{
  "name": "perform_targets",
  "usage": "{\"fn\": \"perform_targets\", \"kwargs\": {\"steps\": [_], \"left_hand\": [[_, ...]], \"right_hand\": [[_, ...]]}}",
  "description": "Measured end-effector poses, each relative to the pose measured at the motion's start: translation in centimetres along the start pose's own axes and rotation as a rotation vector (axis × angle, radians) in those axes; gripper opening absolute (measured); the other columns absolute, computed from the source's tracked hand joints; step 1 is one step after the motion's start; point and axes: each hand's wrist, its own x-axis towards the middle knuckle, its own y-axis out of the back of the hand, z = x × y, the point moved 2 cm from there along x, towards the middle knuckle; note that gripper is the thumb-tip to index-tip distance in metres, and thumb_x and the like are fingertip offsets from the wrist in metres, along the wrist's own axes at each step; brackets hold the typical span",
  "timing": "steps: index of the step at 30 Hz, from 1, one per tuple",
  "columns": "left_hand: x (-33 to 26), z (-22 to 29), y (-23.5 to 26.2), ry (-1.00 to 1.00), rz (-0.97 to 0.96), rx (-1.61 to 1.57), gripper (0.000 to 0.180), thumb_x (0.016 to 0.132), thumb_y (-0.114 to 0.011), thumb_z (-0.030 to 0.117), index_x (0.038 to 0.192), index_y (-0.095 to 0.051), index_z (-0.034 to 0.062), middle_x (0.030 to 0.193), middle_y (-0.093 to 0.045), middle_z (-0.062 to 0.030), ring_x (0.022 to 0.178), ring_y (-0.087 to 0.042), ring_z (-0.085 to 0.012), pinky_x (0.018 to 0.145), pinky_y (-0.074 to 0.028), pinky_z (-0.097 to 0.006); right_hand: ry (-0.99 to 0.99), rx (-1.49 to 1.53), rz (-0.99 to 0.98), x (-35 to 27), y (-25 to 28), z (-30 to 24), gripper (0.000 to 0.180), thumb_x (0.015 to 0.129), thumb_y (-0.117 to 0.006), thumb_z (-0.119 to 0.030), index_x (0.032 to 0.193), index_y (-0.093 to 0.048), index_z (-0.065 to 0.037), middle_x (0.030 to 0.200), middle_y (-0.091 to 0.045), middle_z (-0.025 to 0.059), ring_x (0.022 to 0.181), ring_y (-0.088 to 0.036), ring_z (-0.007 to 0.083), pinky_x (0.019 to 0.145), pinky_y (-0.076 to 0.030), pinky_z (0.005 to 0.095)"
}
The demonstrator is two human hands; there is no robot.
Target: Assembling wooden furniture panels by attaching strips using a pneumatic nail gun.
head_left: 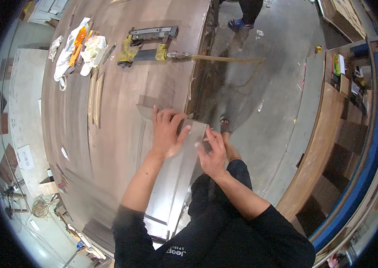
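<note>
Holding, head view: my left hand (167, 134) grasps the grey-brown board (196, 129) across its edge | my right hand (214, 155) pinches its corner, how tightly I cannot tell | board sits at the worktable's (122, 89) right edge | likely stiff, light, smooth enough to slip, corners chippable | best held by opposite edges near the end

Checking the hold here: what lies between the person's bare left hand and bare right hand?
In the head view, the end of a flat, greyish, wooden-looking piece lies between the bare left hand and the bare right hand.
</note>
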Motion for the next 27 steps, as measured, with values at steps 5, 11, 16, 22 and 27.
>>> {"fn": "perform_targets", "kwargs": {"steps": [5, 11, 16, 22, 27], "left_hand": [[-0.1, 0.1, -0.2, 0.004, 0.006, -0.011, 0.032, 0.087, -0.072, 0.028, 0.114, -0.066, 0.0121, 0.112, -0.057, -0.01, 0.118, -0.05, -0.0342, 0.12, -0.016, -0.063], [0.1, 0.4, -0.2, 0.016, -0.01, -0.01, 0.031, 0.087, -0.073, 0.028, 0.113, -0.067, 0.0119, 0.112, -0.055, -0.0107, 0.118, -0.049, -0.0338, 0.121, -0.014, -0.062], [0.1, 0.3, 0.1, 0.038, -0.059, -0.009, 0.037, 0.085, -0.074, 0.029, 0.118, -0.065, 0.0124, 0.117, -0.055, -0.011, 0.12, -0.049, -0.0346, 0.121, -0.013, -0.063], [-0.5, 4.4, 0.7, 0.159, -0.091, -0.001, 0.066, 0.074, -0.082, 0.04, 0.128, -0.057, 0.0115, 0.134, -0.049, -0.0153, 0.138, -0.039, -0.0408, 0.12, -0.013, -0.067], [-0.4, 4.6, -1.3, 0.172, -0.028, 0.034, 0.074, 0.064, -0.086, 0.036, 0.128, -0.057, 0.0117, 0.13, -0.051, -0.0153, 0.136, -0.04, -0.0409, 0.119, -0.015, -0.069]], "right_hand": [[0.064, 0.003, 0.028, 0.2, 0.3, -0.3, 0.061, 0.088, -0.072, -0.017, 0.145, -0.054, -0.004, 0.125, -0.06, 0.0111, 0.104, -0.065, 0.0239, 0.088, -0.054, 0.037], [0.156, 0.104, 0.078, 0.3, -0.1, 0.3, 0.063, 0.086, -0.077, -0.017, 0.143, -0.054, 0.0, 0.123, -0.06, 0.0198, 0.111, -0.061, 0.0364, 0.096, -0.049, 0.042], [0.177, 0.132, 0.041, 1.1, 1.1, -0.3, 0.057, 0.084, -0.076, -0.011, 0.137, -0.058, 0.001, 0.122, -0.061, 0.0203, 0.111, -0.061, 0.0374, 0.098, -0.049, 0.0424], [0.326, 0.126, 0.276, 12.3, 5.8, -3.1, 0.04, 0.084, -0.074, -0.01, 0.123, -0.068, -0.005, 0.118, -0.067, 0.0166, 0.109, -0.062, 0.0361, 0.099, -0.049, 0.0443], [0.776, -0.055, -0.003, 22.6, 0.3, -12.0, 0.038, 0.08, -0.076, -0.016, 0.117, -0.071, -0.011, 0.118, -0.065, 0.0143, 0.112, -0.061, 0.0332, 0.096, -0.049, 0.0447]]}}
